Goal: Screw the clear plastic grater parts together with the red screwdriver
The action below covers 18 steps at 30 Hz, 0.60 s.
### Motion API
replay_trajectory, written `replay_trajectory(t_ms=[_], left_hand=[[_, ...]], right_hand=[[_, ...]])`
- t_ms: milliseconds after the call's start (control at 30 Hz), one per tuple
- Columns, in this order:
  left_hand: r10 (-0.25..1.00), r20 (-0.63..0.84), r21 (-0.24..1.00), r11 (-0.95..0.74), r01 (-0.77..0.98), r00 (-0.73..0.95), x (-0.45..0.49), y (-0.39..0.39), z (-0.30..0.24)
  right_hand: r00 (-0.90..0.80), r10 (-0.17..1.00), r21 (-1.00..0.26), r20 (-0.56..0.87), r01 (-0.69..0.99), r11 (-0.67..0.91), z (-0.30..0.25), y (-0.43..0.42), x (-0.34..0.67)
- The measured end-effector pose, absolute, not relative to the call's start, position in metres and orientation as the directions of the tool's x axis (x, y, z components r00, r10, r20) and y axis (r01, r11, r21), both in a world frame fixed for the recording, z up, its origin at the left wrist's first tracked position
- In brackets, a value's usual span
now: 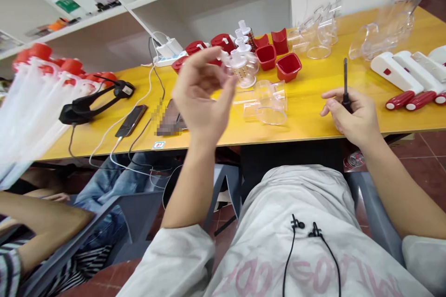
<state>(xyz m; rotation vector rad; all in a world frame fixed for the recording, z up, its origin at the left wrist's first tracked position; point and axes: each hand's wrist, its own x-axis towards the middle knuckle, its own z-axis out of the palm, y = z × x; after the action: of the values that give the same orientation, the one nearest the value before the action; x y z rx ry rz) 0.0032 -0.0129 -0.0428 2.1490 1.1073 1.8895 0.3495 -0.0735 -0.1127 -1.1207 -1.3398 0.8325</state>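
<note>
My left hand (205, 90) is raised over the table's front part, its fingers curved and thumb apart from the index finger. Behind its fingertips stands a white grater drum (240, 72) in a see-through cover; I make out nothing held in the hand. Beyond and to the right of the wrist, a clear plastic housing (268, 104) lies on the yellow table (306, 116). Over the table's front edge, my right hand (355, 113) is closed around a screwdriver (345, 76), its dark shaft pointing up and its handle mostly hidden in the fingers.
Red cups (289, 67), red round parts (223, 42) and clear housings (320, 32) stand at the back. White handles with red grips (400, 100) lie right. Phone (131, 120), cables and a black headset-like device (95, 100) are left, beside bagged red-topped items (42, 51) and a seated person (42, 222).
</note>
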Motion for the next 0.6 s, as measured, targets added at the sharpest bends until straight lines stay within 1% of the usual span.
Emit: replay_trajectory(t_ms=[33, 100, 200, 267, 333, 400, 500, 600], left_hand=[[0.495, 0.868, 0.450, -0.746, 0.491, -0.044, -0.020, 0.003, -0.041], [0.512, 0.858, 0.442, -0.690, 0.574, -0.045, -0.061, 0.036, -0.040], [0.668, 0.744, 0.451, -0.510, 0.733, 0.007, -0.101, 0.080, -0.045], [0.780, 0.624, 0.444, -0.413, 0.795, 0.056, -0.112, 0.098, -0.050], [0.852, 0.511, 0.434, -0.371, 0.821, 0.114, -0.115, 0.109, -0.054], [0.893, 0.425, 0.408, -0.334, 0.850, 0.147, -0.114, 0.114, -0.056], [0.927, 0.341, 0.363, -0.286, 0.887, 0.159, -0.113, 0.118, -0.058], [0.949, 0.257, 0.386, -0.273, 0.881, 0.181, -0.115, 0.122, -0.059]], right_hand=[[0.121, 0.945, -0.947, 0.305, 0.143, 0.287, -0.115, -0.070, 0.350], [0.152, 0.940, -0.947, 0.305, 0.150, 0.283, -0.118, -0.065, 0.352], [0.131, 0.947, -0.947, 0.294, 0.170, 0.271, -0.118, -0.064, 0.353], [0.129, 0.948, -0.947, 0.291, 0.182, 0.266, -0.118, -0.064, 0.353], [0.135, 0.949, -0.948, 0.287, 0.181, 0.261, -0.118, -0.065, 0.353], [0.134, 0.950, -0.950, 0.281, 0.177, 0.256, -0.118, -0.065, 0.352], [0.124, 0.950, -0.949, 0.285, 0.178, 0.262, -0.117, -0.065, 0.352], [0.120, 0.949, -0.946, 0.292, 0.186, 0.267, -0.117, -0.065, 0.351]])
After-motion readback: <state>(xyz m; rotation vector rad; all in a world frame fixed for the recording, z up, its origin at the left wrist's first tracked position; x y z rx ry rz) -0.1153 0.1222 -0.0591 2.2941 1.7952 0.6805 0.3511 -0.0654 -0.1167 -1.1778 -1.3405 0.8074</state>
